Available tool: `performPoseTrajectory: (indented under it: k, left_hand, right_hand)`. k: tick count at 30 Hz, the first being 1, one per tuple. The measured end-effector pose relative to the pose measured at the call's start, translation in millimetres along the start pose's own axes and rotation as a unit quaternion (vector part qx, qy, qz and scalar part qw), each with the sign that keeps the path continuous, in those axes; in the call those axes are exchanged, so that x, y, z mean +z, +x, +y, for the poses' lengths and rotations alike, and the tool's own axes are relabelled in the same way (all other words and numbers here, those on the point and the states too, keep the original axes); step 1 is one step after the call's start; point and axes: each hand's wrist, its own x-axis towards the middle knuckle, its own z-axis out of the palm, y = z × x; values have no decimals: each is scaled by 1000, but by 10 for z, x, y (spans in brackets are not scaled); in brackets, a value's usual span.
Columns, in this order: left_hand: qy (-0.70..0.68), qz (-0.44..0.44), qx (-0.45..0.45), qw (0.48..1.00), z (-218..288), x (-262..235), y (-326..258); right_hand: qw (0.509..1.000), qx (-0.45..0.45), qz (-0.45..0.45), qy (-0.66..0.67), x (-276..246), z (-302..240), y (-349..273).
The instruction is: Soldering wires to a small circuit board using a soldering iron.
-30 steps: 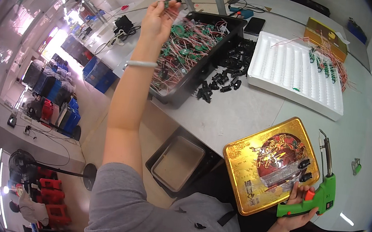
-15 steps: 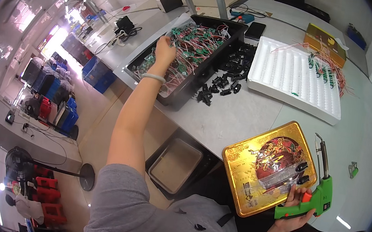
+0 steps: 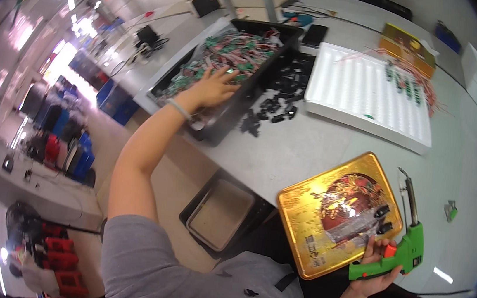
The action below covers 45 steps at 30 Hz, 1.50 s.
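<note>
Nearest, the right hand (image 3: 374, 286) has its fingers curled around the handle of a green soldering gun (image 3: 413, 251), which lies across the palm just right of a gold tin (image 3: 301, 215), its long metal barrel pointing away and slightly left. Farther off, the left hand (image 3: 212, 91) reaches with fingers spread over a black bin (image 3: 226, 124), whose long axis slants away to the right; the tangled wired boards (image 3: 244, 49) lie around its fingertips, pointing every way, and whether they touch I cannot tell.
</note>
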Motion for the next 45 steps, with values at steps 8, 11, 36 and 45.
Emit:
performPoseTrajectory:
  k: [8, 11, 36, 45]
  left_hand:
    - [-272, 341, 60, 898, 957, -1004, 1337]
    - [-216, 361, 94, 902, 1533, -790, 2186]
    - [-661, 362, 137, 643, 1702, -1736, 2432]
    - [-533, 451, 269, 663, 1829, -1765, 410]
  right_hand:
    - [997, -44, 61, -36, -9, 41, -32]
    - [993, -45, 111, -7, 30, 61, -52]
    - [997, -42, 67, 9, 19, 56, -47]
    - [998, -2, 56, -37, -11, -15, -92]
